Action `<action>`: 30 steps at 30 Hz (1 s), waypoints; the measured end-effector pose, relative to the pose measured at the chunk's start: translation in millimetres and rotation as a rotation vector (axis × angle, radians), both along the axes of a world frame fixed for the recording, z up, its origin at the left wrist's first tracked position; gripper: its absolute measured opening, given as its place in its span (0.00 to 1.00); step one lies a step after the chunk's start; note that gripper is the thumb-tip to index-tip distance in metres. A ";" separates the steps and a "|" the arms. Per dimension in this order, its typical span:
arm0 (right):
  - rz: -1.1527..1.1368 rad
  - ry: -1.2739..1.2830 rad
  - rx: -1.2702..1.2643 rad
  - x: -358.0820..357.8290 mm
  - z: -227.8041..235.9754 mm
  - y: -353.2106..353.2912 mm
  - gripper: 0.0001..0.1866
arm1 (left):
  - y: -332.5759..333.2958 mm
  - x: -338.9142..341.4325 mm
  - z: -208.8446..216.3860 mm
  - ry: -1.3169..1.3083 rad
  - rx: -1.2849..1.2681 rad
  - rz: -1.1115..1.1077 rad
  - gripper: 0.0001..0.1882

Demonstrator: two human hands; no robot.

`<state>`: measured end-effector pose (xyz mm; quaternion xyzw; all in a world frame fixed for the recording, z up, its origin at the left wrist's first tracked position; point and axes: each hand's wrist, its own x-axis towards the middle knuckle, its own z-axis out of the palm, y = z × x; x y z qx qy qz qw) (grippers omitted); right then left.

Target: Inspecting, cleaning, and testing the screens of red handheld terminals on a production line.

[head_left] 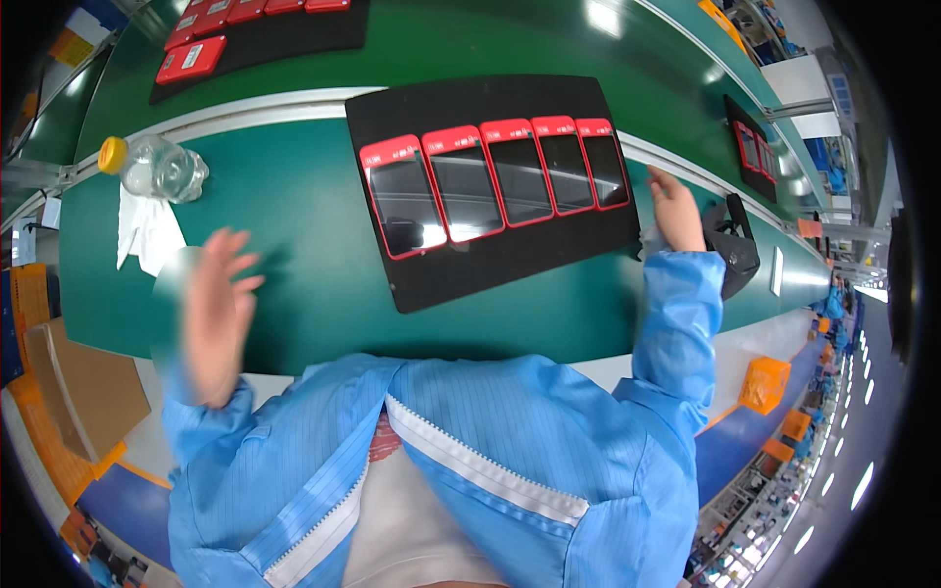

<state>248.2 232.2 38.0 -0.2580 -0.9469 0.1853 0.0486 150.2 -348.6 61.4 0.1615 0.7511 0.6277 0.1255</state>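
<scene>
Several phone-like devices with dark glossy screens and red borders (518, 176) lie in a row on a black mat (490, 269). My left hand (218, 314), smeared by motion, is over the table left of the mat, fingers apart and holding nothing. Just beyond it are a crumpled white cloth (147, 235) and a clear plastic bottle with a yellow cap (162, 169), lying on its side. At the mat's right edge is my right hand (678, 214), fingers closed together. A small greyish-white bit shows by its palm; what it is stays hidden.
A black bag-like object (733, 250) is just right of my right hand. Metal rails (265, 111) run behind the mat. Beyond them, more red devices (191, 61) lie on another black mat, with others at far right (753, 147). A cardboard box (93, 387) stands at left, an orange bin (765, 384) at right.
</scene>
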 end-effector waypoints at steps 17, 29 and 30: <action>0.163 0.009 -0.109 50.0 47.4 -108.0 0.36 | 57.0 -54.2 -11.5 0.220 -0.349 -0.477 0.63; 0.772 -0.360 0.139 -7.1 55.4 -99.0 0.74 | 100.6 -91.8 7.0 0.668 -0.610 -0.695 0.68; 0.779 -0.362 0.136 -7.5 58.2 -100.9 0.74 | 101.9 -91.1 8.1 0.672 -0.559 -0.666 0.68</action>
